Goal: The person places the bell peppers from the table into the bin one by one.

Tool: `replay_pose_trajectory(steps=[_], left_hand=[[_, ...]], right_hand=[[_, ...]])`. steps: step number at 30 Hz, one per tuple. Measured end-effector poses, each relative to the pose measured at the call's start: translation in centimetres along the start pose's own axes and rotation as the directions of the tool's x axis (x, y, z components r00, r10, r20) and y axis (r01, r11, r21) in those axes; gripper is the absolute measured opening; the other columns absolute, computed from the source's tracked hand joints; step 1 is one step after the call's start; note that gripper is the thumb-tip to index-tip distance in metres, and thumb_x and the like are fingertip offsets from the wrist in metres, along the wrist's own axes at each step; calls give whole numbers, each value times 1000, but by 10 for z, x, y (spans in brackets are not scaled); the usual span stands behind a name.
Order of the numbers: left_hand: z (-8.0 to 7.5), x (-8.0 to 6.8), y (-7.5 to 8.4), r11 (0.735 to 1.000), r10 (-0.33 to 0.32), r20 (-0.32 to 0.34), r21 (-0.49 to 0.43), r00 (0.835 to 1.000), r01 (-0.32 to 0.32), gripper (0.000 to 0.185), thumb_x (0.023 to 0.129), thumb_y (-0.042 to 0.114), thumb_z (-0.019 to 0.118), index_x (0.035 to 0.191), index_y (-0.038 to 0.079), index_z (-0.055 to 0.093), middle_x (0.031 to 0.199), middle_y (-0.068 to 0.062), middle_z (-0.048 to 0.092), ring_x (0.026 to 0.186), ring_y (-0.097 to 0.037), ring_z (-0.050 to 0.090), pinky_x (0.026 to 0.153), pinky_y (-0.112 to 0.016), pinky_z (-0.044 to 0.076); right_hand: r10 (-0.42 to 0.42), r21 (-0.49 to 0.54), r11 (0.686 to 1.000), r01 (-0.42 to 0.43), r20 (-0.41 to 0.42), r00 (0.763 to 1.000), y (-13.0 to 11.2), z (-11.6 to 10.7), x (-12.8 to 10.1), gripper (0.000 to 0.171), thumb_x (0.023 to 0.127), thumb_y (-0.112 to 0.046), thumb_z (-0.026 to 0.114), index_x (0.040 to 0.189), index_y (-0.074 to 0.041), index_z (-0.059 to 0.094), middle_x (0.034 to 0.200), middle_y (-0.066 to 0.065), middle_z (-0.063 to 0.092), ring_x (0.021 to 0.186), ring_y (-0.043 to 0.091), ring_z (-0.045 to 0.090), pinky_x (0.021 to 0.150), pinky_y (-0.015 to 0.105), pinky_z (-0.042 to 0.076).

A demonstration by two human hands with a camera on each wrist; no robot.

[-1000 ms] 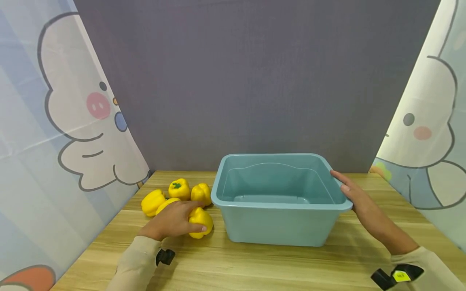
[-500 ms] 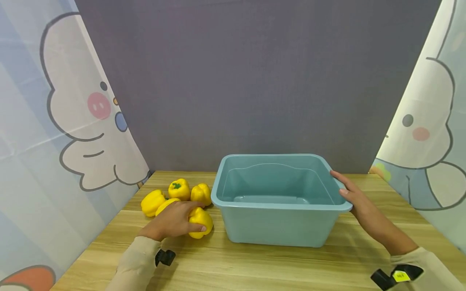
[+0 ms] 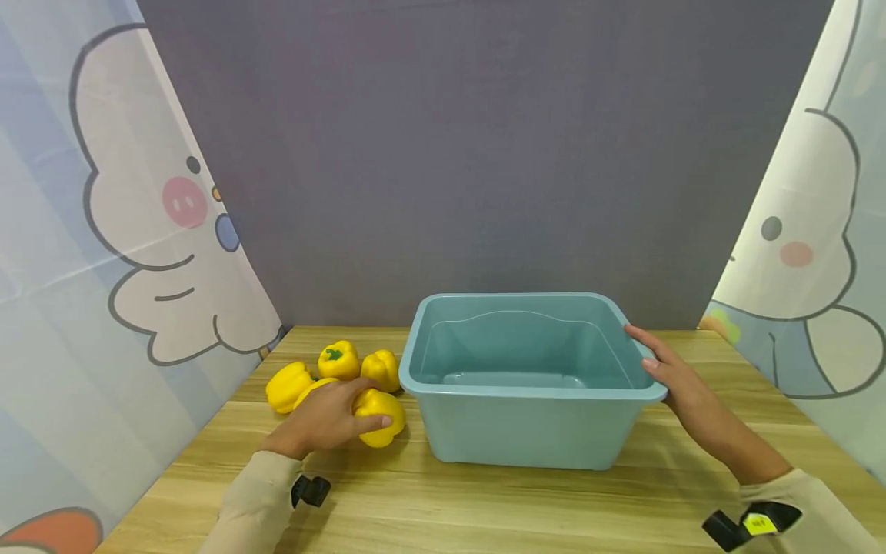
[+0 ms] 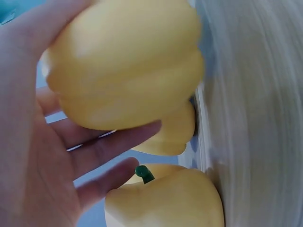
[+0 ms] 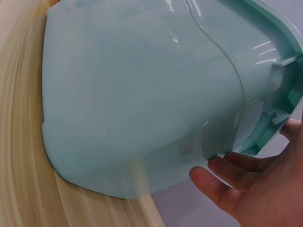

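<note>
Raised slightly since earlier, the nearest yellow bell pepper (image 3: 381, 422) is held between thumb and fingers of the left hand (image 3: 325, 417), while the right hand (image 3: 685, 388) grips the plastic tub (image 3: 519, 431) by its right rim, presumably steadying it.

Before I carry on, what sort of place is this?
Probably a staged recording booth: a wood-grain tabletop, a plain grey backdrop behind it, and cartoon-printed sheets at both sides.
</note>
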State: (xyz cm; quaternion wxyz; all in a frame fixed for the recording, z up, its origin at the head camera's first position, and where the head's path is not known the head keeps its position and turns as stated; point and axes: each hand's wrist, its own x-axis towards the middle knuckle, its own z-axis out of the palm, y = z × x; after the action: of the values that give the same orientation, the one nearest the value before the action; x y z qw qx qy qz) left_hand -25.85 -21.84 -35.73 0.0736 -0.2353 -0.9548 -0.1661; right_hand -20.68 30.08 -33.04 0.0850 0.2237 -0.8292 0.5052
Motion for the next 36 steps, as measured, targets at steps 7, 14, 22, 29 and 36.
replay_pose_trajectory(steps=[7, 14, 22, 29, 36], left_hand=[[0, 0, -1, 999, 23, -125, 41, 992, -18, 51, 84, 72, 62, 111, 28, 67, 78, 16, 57, 61, -4, 50, 56, -27, 43], [2, 1, -4, 997, 36, -189, 79, 981, -22, 50, 86, 70, 63, 112, 27, 68, 76, 16, 58, 58, -4, 48, 53, -26, 41], [4, 1, -5, 993, 55, -258, 111, 965, -27, 55, 88, 66, 63, 119, 21, 69, 89, 7, 68, 62, -6, 51, 54, -27, 42], [3, 1, -6, 997, 56, -340, 74, 939, -33, 66, 88, 63, 67, 131, 14, 63, 120, -10, 68, 98, -24, 65, 70, -40, 51], [2, 1, -6, 999, 46, -359, -3, 932, -50, 70, 84, 58, 75, 135, 12, 60, 125, -14, 66, 110, -33, 63, 83, -50, 54]], right_hand=[[-3, -14, 1000, 3, -5, 1000, 0, 0, 0, 53, 110, -24, 26, 162, -21, 16, 159, 21, 20, 119, 2, 49, 84, 25, 49], [5, 12, 1000, -5, -13, 1000, 0, 0, 0, 53, 110, -24, 28, 162, -19, 17, 158, 20, 22, 116, 2, 52, 83, 27, 50], [-7, 15, 1000, 7, -10, 1000, -1, 1, -1, 53, 110, -24, 27, 162, -19, 17, 157, 17, 23, 117, 3, 52, 83, 27, 50], [-15, 8, 1000, 15, -16, 1000, 0, 1, -1, 52, 110, -24, 27, 162, -19, 18, 157, 14, 24, 117, 2, 51, 84, 26, 50], [-14, 9, 1000, 14, -13, 1000, -1, 1, -1, 53, 110, -24, 27, 162, -18, 18, 157, 17, 24, 118, 2, 51, 84, 26, 49]])
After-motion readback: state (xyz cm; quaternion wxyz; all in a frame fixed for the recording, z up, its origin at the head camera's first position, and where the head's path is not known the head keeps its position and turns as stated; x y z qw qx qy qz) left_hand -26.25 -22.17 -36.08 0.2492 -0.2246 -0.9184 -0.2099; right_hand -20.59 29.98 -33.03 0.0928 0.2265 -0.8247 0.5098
